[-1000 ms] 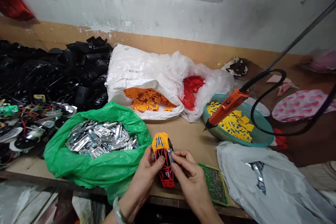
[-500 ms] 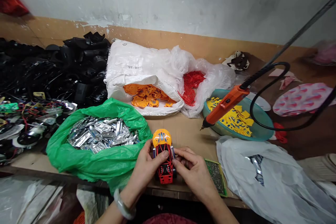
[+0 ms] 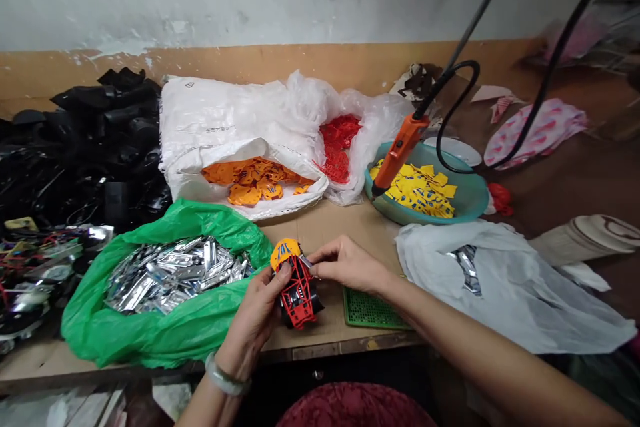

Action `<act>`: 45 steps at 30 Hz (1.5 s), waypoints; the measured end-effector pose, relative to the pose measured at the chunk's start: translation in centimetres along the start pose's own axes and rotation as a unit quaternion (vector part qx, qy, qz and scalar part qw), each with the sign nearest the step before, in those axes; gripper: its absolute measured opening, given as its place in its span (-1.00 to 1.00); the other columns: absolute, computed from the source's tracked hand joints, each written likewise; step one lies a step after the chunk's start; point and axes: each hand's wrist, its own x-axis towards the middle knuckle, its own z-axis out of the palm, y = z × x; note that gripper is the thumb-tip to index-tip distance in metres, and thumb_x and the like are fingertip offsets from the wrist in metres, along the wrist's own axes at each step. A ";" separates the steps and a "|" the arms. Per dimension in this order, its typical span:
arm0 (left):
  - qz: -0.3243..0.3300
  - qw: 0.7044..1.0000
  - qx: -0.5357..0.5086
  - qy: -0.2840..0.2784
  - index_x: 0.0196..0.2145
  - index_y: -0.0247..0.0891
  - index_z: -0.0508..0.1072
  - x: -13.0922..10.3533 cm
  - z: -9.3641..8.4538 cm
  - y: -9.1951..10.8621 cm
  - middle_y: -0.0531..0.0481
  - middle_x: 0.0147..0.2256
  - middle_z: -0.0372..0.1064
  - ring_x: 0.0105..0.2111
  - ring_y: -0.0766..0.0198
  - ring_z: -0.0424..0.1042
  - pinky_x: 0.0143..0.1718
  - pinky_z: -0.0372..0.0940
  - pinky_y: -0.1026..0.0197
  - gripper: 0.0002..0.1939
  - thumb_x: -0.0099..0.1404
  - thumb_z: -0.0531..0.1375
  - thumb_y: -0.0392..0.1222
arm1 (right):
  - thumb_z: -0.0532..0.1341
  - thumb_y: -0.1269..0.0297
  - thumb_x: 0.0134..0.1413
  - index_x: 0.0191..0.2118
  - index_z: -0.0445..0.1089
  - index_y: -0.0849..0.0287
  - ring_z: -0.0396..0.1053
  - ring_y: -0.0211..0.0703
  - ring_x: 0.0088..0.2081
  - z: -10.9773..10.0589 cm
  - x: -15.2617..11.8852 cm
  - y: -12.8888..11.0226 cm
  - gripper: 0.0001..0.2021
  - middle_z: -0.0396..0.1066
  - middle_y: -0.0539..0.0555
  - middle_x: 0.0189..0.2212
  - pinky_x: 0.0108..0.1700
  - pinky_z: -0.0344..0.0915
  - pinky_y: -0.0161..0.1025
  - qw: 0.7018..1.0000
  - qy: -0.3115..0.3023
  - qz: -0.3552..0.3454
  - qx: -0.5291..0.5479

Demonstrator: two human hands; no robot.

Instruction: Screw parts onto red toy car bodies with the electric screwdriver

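My left hand (image 3: 260,303) is wrapped round a toy car (image 3: 300,290), its thumb on top. The car has an orange-yellow front with blue marks, a red cage-like frame and black wheels. It is tilted above the table's front edge. My right hand (image 3: 345,263) is closed in a pinch at the car's right side, on a small silver side piece (image 3: 305,260). The fingertips partly hide that piece. Behind the right wrist, an orange electric screwdriver (image 3: 401,153) hangs tip down, touched by neither hand.
A green bag (image 3: 165,340) of silver parts lies left, beside black parts (image 3: 75,140) and wired assemblies (image 3: 45,280). Behind are a white sack (image 3: 215,107) of orange parts and red parts (image 3: 340,147). Right are a teal basin (image 3: 477,197), a green tray (image 3: 370,310) and a white bag (image 3: 525,300).
The view has shifted rightward. The car has turned and tilted in my left hand. My right hand has swung round to its upper right side, uncovering more of the green tray.
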 end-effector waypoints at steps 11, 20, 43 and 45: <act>0.027 0.999 -0.001 0.032 -0.17 -0.38 0.55 0.4 1.4 -0.3 -0.16 -0.28 0.60 -0.43 0.23 0.52 -0.38 0.41 0.24 -0.43 -0.07 0.52 0.01 | 0.28 0.38 -0.15 -0.36 0.68 0.17 0.32 -0.25 -0.52 -0.9 0.4 -0.7 -0.79 0.57 -0.01 -0.54 -0.44 0.20 -0.33 0.998 0.011 -0.040 -0.051; 0.104 0.994 0.033 0.010 -0.12 -0.31 0.57 0.2 1.1 -1.1 -0.19 -0.08 0.57 -0.17 0.08 0.54 -0.16 0.40 0.15 -0.47 0.01 0.48 0.02 | 0.29 0.42 -0.02 -0.30 0.65 0.15 0.40 -0.16 -0.27 1.9 -1.7 1.5 -0.82 0.39 0.06 -0.32 -0.26 0.37 -0.27 0.985 0.138 -0.097 -0.021; 0.115 0.993 -0.003 -0.009 -0.23 -0.34 0.53 -0.1 1.5 -3.2 -0.07 -0.33 0.50 -0.33 0.25 0.41 -0.26 0.32 0.26 -0.65 0.07 0.44 -0.13 | 0.37 0.54 -0.14 0.12 0.39 0.12 0.44 -0.02 -0.19 5.6 -4.6 4.4 -0.39 0.49 0.16 -0.11 -0.11 0.45 -0.14 0.950 0.211 -0.189 -0.134; 0.109 0.994 -0.010 -0.016 -0.21 -0.35 0.53 -0.1 1.6 -3.4 -0.09 -0.31 0.52 -0.31 0.23 0.42 -0.23 0.33 0.24 -0.65 0.07 0.44 -0.14 | 0.37 0.53 -0.15 0.11 0.40 0.10 0.44 -0.03 -0.19 5.8 -4.8 4.4 -0.39 0.51 0.14 -0.12 -0.10 0.44 -0.14 0.949 0.217 -0.181 -0.137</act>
